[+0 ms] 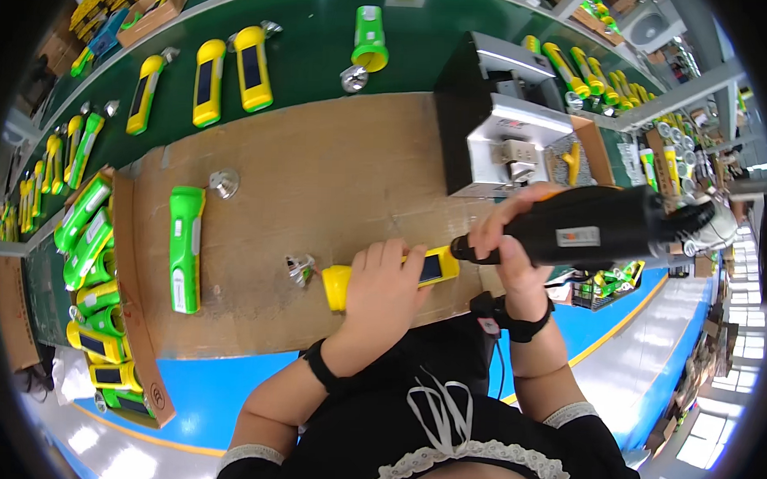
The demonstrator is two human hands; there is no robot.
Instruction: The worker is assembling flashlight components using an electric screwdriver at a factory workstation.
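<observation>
Two-handed work on a yellow flashlight (335, 285), which lies on a cardboard sheet (302, 161) near the edge closest to the person. The left hand (384, 282) is closed over the middle of the flashlight, pressing it to the sheet; the right hand (514, 236) grips a black power screwdriver (587, 225) around its front part, the nose aimed at the flashlight's right-hand end. Whether the bit is seated cannot be told, since fingers and nose hide the contact. Likely faults: a driver held off the screw's axis could slip and scar the casing; a loose left grip could let the body turn under torque; too much torque could strip or crack the plastic. The small reflector (300, 270) just beside the flashlight's wide head could be knocked or scratched if the body swings. Materials: the casing appears to be smooth, glossy plastic, a long bar flaring at the head, with a dark, flat, rectangular panel set into it. The reflector is a shiny, bowl-like piece of mirror finish; a second reflector (224, 183) lies near a green flashlight (185, 249) of similar form. The screwdriver is a matte, thick cylinder narrowing to its nose. The sheet is dull brown, creased and scuffed.
</observation>
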